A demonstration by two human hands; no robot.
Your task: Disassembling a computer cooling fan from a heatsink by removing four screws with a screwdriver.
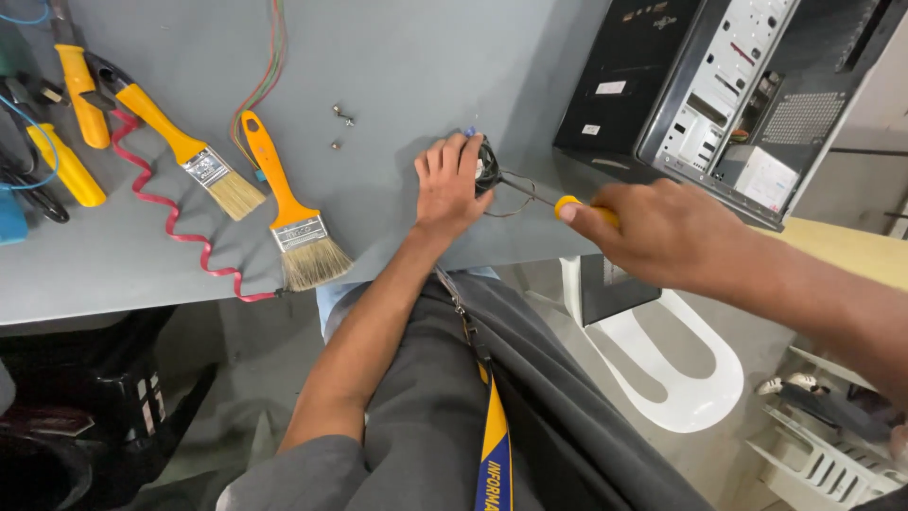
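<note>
A small black fan [486,163] lies on the grey table [397,57], a little right of the middle of the frame and close to the table's near edge. It is one piece only, and most of it is hidden under the left hand [448,185], which lies flat on top of it with the fingers close together, pressing it down. A thin wire loops out from the fan toward the right.

One screwdriver [553,200] with a yellow handle meets the fan from the right side. Its long axis runs almost level across the frame, a little tilted: the metal tip points left and slightly up, into the fan, and the handle end points right. The right hand [662,232] is closed around the handle, so only the front end of the yellow grip shows.

Above and left of the fan, two small screws [340,117] lie apart from each other on the table. Further left lie two paint brushes with orange handles: the nearer brush [288,210] and the second brush [184,149], both with the bristles toward the lower right. A red coiled cable [170,213] winds past them. In the upper left corner there are more yellow-handled tools [80,99]; I cannot count them surely.

In the upper right of the frame stands one open computer case [719,95]. Below the table edge, at the right, one white plastic chair [681,369] is visible.
</note>
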